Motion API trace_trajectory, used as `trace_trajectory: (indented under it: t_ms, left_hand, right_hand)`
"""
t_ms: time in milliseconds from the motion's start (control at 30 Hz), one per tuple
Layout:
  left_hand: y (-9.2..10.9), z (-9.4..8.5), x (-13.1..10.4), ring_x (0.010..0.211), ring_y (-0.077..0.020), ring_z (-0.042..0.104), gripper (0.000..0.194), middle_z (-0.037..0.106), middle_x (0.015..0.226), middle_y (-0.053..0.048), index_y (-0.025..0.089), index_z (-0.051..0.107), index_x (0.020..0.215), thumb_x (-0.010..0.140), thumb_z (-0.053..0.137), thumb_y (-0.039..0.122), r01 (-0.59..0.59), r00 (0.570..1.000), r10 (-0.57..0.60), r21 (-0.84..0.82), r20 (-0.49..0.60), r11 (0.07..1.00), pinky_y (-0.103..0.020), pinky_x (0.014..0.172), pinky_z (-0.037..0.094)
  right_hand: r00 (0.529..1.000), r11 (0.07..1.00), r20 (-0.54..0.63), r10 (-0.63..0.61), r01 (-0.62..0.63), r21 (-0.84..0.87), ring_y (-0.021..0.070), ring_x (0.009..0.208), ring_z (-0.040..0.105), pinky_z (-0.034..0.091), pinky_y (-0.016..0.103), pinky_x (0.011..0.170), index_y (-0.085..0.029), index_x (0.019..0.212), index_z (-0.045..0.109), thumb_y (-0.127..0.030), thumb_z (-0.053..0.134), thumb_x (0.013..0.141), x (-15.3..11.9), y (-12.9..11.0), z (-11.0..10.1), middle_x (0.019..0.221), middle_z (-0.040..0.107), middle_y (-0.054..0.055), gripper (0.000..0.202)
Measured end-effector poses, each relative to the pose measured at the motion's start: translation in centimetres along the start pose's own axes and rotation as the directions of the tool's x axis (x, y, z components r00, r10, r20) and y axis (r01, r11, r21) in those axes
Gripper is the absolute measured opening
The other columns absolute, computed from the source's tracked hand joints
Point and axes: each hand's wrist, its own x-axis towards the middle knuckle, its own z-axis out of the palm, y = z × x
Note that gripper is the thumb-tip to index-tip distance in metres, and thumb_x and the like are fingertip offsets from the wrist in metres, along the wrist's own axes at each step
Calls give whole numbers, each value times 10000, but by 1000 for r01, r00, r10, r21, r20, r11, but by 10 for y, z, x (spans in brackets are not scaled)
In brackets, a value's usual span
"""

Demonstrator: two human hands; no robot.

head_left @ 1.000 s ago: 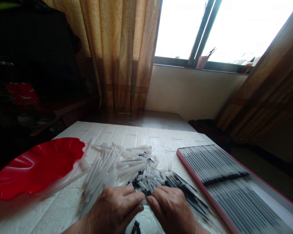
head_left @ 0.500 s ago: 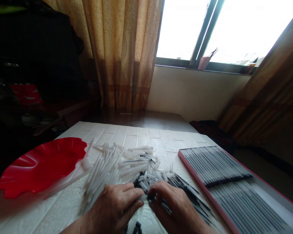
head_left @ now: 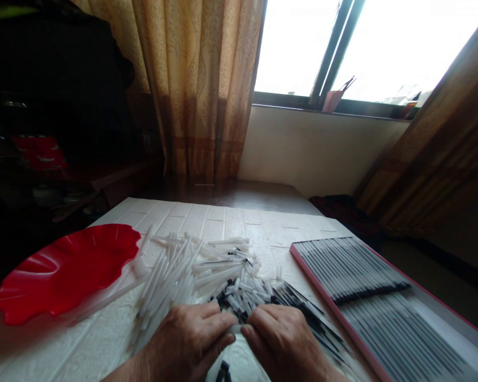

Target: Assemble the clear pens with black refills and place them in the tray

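Note:
Between my two hands is a short stretch of a translucent white plastic pen barrel (head_left: 235,329). My left hand (head_left: 193,334) pinches one end with thumb and forefinger, and my right hand (head_left: 282,337) grips the other end. Just beyond the fingertips lie small clear and black pen parts (head_left: 245,292) in a heap. Long translucent barrels (head_left: 171,276) are piled past my left hand. Thin black refills (head_left: 306,313) fan out beside my right hand. Below, between my wrists, a few black pieces (head_left: 223,370) are partly hidden.
On the right, a pink-edged box (head_left: 318,284) holds rows of pens (head_left: 350,268) with black ends. A red scalloped plate (head_left: 67,270) sits at the left edge of the white brick-patterned table top (head_left: 223,215). Behind are a curtain (head_left: 203,90) and a window.
My right hand has turned and closed its fingers round the barrel's end, where a dark bit showed before. My left hand keeps its pinch almost in place.

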Motion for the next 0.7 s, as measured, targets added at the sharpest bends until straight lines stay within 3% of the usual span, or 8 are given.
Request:
trace_trajectory:
  t_ms: [167, 333, 400, 500, 567, 700]
  left_hand:
    - [-1, 2, 1, 541, -150, 626, 449, 624, 662, 5, 217, 604, 832, 1091, 270, 366, -21, 999, 22, 22, -37, 1000, -270, 502, 371]
    - [-4, 4, -1, 564, -163, 629, 399, 634, 685, -2, 210, 640, 973, 1090, 287, 356, -38, 998, 35, -47, -49, 998, -271, 515, 377]
    - [-4, 2, -1, 571, -166, 638, 403, 642, 691, -6, 206, 647, 992, 1090, 286, 357, -37, 999, 35, -61, -40, 997, -269, 521, 387]
    - [-2, -2, 1, 598, -172, 665, 410, 658, 708, -14, 202, 658, 990, 1090, 291, 357, -18, 1000, 16, -64, -19, 998, -266, 540, 415]
    - [-1, -4, 2, 618, -174, 676, 397, 666, 725, -15, 202, 661, 1000, 1089, 301, 345, 4, 1000, -5, -63, -13, 998, -262, 556, 433]
    - [-1, -6, 3, 626, -171, 679, 385, 665, 734, -12, 203, 660, 991, 1085, 312, 340, 28, 1000, -29, -56, -13, 998, -256, 561, 444]
  right_hand:
    - [999, 996, 26, 44, -46, 71, 86, 343, 494, 277, 266, 433, -221, 529, 453, -286, 280, 1080, -6, 2, 9, 415, 519, -31, 581]
    - [956, 880, 229, 183, -263, 396, 70, 380, 540, 367, 162, 471, -217, 567, 465, -277, 312, 1062, -13, 1, 11, 436, 548, -47, 522]
    - [933, 836, 286, 216, -328, 439, 71, 391, 561, 390, 149, 484, -217, 573, 477, -284, 294, 1064, -13, 1, 9, 447, 576, -44, 528]
    - [944, 888, 248, 215, -295, 352, 107, 446, 603, 402, 190, 491, -218, 636, 527, -313, 299, 1051, -9, 3, 1, 518, 624, -18, 482]
    - [961, 926, 203, 188, -242, 289, 128, 503, 622, 418, 211, 513, -209, 770, 579, -334, 383, 1019, -6, 5, -6, 606, 654, -7, 340]
    - [987, 955, 137, 80, -115, 273, 124, 558, 627, 438, 206, 549, -207, 923, 572, -221, 466, 976, -1, 8, -12, 694, 663, -9, 119]
